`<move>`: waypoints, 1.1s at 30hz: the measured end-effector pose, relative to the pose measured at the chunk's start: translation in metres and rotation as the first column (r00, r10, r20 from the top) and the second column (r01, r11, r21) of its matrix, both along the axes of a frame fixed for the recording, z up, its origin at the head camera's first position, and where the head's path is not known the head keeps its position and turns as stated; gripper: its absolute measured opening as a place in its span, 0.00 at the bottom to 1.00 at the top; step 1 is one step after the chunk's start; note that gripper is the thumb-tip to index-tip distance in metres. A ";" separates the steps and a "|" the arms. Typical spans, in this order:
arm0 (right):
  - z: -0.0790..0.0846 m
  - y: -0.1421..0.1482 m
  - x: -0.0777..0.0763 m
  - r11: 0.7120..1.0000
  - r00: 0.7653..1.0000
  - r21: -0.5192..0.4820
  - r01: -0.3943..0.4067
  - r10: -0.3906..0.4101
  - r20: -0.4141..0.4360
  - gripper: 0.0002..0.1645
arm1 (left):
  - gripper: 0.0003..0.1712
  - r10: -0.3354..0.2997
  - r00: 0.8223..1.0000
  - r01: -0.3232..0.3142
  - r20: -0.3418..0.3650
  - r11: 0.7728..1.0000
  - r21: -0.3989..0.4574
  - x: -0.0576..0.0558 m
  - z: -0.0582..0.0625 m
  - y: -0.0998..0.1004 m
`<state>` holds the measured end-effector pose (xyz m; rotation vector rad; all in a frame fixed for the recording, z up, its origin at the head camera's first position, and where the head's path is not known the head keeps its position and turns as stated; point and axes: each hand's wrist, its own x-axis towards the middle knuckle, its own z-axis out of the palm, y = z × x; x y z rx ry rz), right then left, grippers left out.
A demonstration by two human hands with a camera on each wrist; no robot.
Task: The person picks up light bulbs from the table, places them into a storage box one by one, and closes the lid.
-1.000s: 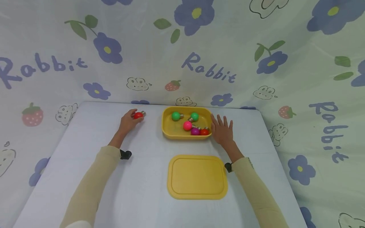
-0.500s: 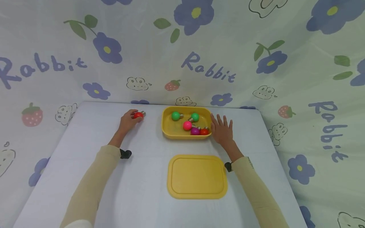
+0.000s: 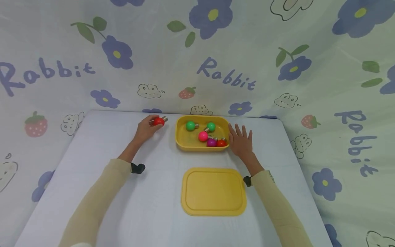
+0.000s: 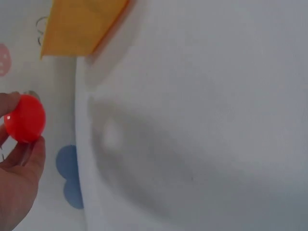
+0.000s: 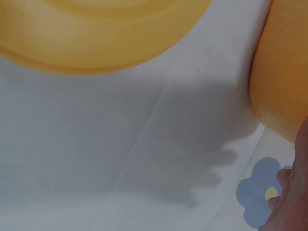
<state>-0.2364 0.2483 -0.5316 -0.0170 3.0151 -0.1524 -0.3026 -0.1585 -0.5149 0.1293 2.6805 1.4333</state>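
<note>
My left hand (image 3: 146,129) pinches a red light bulb (image 3: 159,121) between thumb and fingers, to the left of the yellow box (image 3: 202,149). Metal shows on both sides of the red globe; whether it all belongs to one bulb I cannot tell. In the left wrist view the same red bulb (image 4: 26,119) appears raised, its base mostly hidden. My right hand (image 3: 241,141) rests with straight, spread fingers against the box's right end. Inside the box lie two green bulbs (image 3: 190,126), a pink bulb (image 3: 203,136), a purple bulb (image 3: 211,142) and a red bulb (image 3: 221,143).
A flat yellow lid (image 3: 213,192) lies on the white table (image 3: 148,206) in front of the box. Behind the table hangs a patterned cloth (image 3: 172,65) with flowers and rabbits.
My left hand has moved right and slightly away from me, carrying the red light bulb toward the box. The right hand, box and lid have stayed in place.
</note>
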 end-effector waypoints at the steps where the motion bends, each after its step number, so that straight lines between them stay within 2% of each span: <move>1: 0.000 0.000 0.000 1.000 1.000 -0.001 0.001 -0.001 0.001 0.34 | 0.31 -0.008 1.000 0.008 -0.008 1.000 0.003 0.001 0.003 0.004; 7: -0.001 0.001 0.000 1.000 1.000 0.007 -0.003 0.003 -0.003 0.34 | 0.29 -0.080 0.996 0.082 -0.049 0.996 0.040 0.011 0.020 0.029; 11: -0.001 0.000 0.000 1.000 1.000 0.017 -0.001 0.001 -0.007 0.34 | 0.28 -0.133 0.989 0.135 -0.063 0.990 0.029 0.017 0.026 0.045; 17: 0.000 -0.001 0.001 0.999 1.000 0.052 -0.002 0.003 -0.015 0.34 | 0.27 -0.191 0.980 0.193 -0.054 0.980 0.037 0.022 0.023 0.065; 24: 0.001 0.000 0.001 0.999 1.000 0.054 -0.004 0.005 -0.024 0.34 | 0.27 -0.253 0.966 0.253 -0.043 0.967 -0.006 0.024 0.018 0.089; 33: 0.001 0.000 0.001 0.998 1.000 0.056 -0.012 0.014 -0.021 0.34 | 0.25 -0.271 0.962 0.267 -0.041 0.960 -0.088 0.021 0.012 0.112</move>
